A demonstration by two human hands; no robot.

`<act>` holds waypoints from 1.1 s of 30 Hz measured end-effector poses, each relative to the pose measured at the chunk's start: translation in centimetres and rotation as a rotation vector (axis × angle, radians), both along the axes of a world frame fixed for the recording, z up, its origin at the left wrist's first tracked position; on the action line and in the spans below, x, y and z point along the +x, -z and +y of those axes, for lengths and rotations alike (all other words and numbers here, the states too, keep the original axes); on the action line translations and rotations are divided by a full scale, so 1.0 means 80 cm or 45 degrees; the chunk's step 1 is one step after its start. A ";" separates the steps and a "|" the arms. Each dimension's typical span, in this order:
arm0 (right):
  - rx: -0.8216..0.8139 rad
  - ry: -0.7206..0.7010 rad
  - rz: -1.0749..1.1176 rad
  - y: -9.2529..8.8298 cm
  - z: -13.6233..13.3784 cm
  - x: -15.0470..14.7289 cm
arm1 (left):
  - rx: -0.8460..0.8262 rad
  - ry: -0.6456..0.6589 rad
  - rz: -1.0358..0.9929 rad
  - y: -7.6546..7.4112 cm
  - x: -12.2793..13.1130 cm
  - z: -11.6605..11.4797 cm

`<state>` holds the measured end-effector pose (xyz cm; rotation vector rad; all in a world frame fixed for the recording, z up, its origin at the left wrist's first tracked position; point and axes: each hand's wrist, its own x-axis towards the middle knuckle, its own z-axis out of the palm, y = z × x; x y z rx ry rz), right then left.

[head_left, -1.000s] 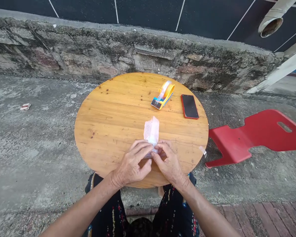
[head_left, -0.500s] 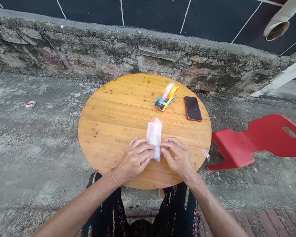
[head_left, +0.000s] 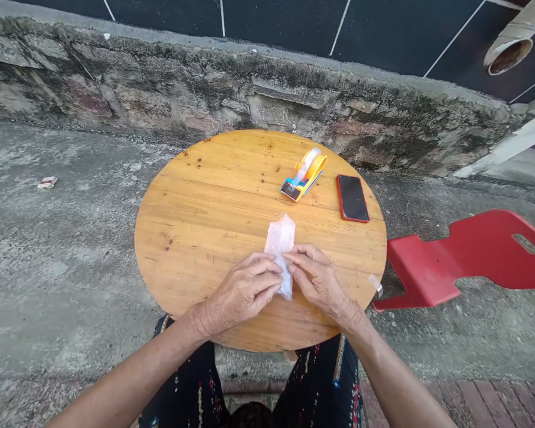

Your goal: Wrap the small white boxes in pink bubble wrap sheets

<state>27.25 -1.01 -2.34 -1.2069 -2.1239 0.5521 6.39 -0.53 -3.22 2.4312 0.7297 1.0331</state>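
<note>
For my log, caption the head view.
Left hand and right hand at a pinkish packet; tape dispenser and phone farther across the table.

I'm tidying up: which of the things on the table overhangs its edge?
The translucent strip at the right edge of the table; the phone, tape dispenser and pinkish wrapping lie wholly within it.
</note>
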 end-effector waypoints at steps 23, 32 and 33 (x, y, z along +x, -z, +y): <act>0.055 -0.098 -0.320 -0.018 0.002 -0.008 | -0.153 0.078 -0.108 0.005 0.000 0.000; 0.082 -0.120 -0.247 -0.014 0.000 -0.007 | -0.180 0.076 -0.134 0.011 0.001 0.001; 0.067 -0.127 -0.261 -0.016 0.000 -0.008 | -0.169 0.069 -0.133 0.011 0.002 0.001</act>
